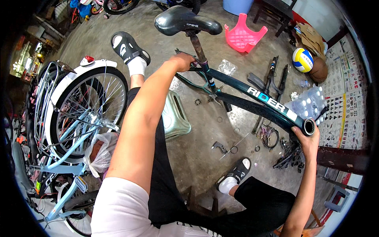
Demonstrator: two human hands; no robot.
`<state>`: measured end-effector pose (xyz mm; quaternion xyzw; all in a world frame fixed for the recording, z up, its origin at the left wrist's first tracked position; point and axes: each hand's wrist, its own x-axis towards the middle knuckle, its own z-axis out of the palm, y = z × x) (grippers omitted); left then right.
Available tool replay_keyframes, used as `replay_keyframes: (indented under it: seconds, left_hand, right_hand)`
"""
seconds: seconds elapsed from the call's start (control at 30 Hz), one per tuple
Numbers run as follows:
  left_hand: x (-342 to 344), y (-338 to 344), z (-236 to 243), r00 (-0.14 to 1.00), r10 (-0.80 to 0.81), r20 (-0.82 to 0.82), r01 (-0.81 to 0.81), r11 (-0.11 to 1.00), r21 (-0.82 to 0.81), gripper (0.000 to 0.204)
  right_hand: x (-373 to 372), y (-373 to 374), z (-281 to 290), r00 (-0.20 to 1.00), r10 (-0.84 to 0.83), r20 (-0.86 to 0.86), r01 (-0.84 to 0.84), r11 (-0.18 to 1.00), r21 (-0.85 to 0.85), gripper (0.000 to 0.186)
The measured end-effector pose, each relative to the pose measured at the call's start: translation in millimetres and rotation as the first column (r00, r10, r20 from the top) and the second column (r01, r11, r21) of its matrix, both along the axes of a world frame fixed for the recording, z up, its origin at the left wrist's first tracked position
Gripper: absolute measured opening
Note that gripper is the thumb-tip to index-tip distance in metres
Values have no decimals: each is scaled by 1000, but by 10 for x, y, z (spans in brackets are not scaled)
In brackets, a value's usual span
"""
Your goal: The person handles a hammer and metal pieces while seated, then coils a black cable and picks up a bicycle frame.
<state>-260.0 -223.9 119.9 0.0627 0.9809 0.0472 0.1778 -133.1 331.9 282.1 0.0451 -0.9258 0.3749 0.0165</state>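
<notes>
A dark green bicycle frame [252, 91] with a black saddle [185, 21] on its seat post is held across in front of me, above the floor. My left hand [182, 62] is closed round the frame's rear tubes, just behind the seat post; the saddle partly overhangs it, and some of its fingers are hidden. At the other end, my right hand [308, 139] grips the frame by the head tube [309, 126], whose open round end faces me. Neither wheels nor fork are on this frame.
A bicycle fork [272, 79], small metal parts [219, 147] and cables [269, 137] lie on the floor. A pale green stool [173, 114] stands beside my leg. Light blue bicycle [75, 130] at left; pink stool [244, 35], volleyball [303, 60] and plastic bottles [310, 104] at right.
</notes>
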Motion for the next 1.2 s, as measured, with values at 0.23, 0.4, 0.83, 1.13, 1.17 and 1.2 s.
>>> replay_keyframes:
  seconds: [0.23,0.4,0.83,1.13,1.17,1.2]
  left_hand:
    - [398,63,-65,758,490,-431,-477,867,147,51]
    - [856,297,568,393,419,-819,-275,903,330,71]
    - [-165,215,2185,920,-144,-364,184,980,78,70]
    - [-147,285,2193,883,-178,-433,101,976,-195,46]
    - [-145,310,2194,889,-145,-434,66,979,-192,45]
    - [-159,355,2215,893,-112,-435,31,981,-189,44]
  right_hand:
    - [-9,2,-81,1000,2,26,-1,1000,-13,45]
    - [-5,86,94,966,90,-243,-115,989,-91,64]
    - [-513,-1853,-368,942,319,103,-288,612,737,49]
    - [-691,-1856,-636,948,313,60,-234,557,797,52]
    - [-679,-1871,-618,951,299,75,-239,560,793,52]
    - [-669,-1887,-588,954,286,90,-244,564,789,52]
